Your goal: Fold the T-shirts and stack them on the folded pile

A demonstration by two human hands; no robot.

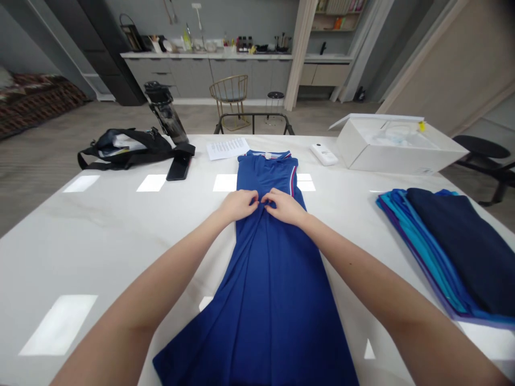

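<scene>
A blue sleeveless dress lies lengthwise on the white table, its collar at the far end and its skirt flaring toward me. Red and white trim runs along the collar and one armhole. At the waist my left hand pinches the cloth between thumb and fingers. My right hand pinches the same fabric just beside it, the fingertips of both hands nearly meeting. Folds fan out from that spot down the skirt.
Folded clothes are stacked at the right. Behind them stands an open white box, near a white device. A printed sheet, a phone, a black bag and a dark bottle lie or stand at the far left.
</scene>
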